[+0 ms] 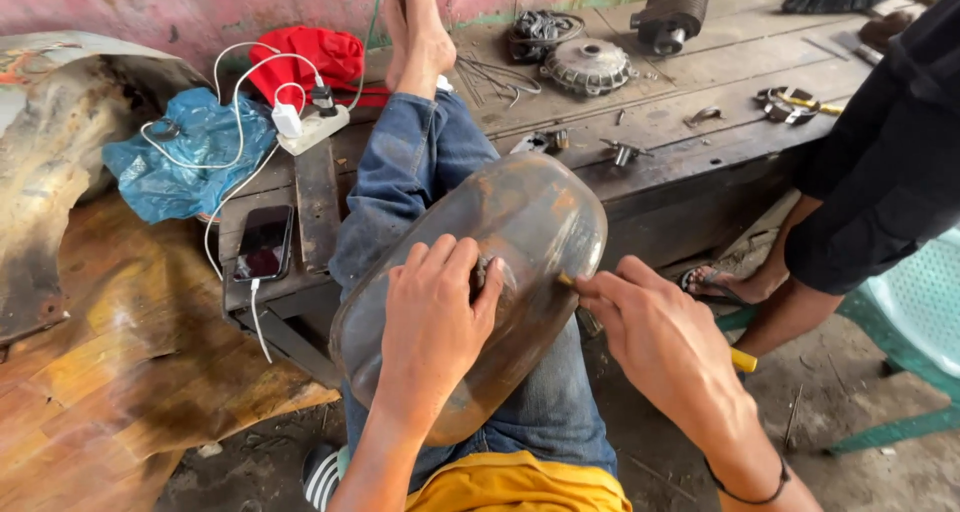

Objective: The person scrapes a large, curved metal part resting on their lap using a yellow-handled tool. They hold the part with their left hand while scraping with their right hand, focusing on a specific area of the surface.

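Dirt floor and a dark wooden workbench (690,142) frame your seat, with a worn pink wall behind. Your left hand (432,317) lies palm-down on a rusty, rounded metal tank (520,232) that rests across your jeans-clad thigh (410,162); the fingers are spread and curl over a small fitting on the tank's upper face, pressing rather than clamping. Your right hand (655,337) is closed around a yellow-handled tool (743,360), whose handle end sticks out below the palm, while the tip meets the tank's right edge just beside your left fingertips. A dark band circles that wrist. The tank sits tilted, its wider end toward the bench and its narrower end toward your yellow shirt (515,484).

Your leg stretches out so the bare foot (415,27) rests on the bench top. Left of the knee, a smartphone (264,242) lies on the bench edge with a white cable (235,152) running up to a power strip (312,127), next to a blue plastic bag (185,162) and a red cloth (320,57). Farther back on the bench lie a round metal engine cover (588,67), a dark cylindrical part (670,17) and scattered small fittings. On the right, another person in dark clothes (885,162) sits on a green plastic chair (915,312), one sandalled foot (720,284) near the bench leg. A large rusted sheet-metal panel (70,272) fills the left side.
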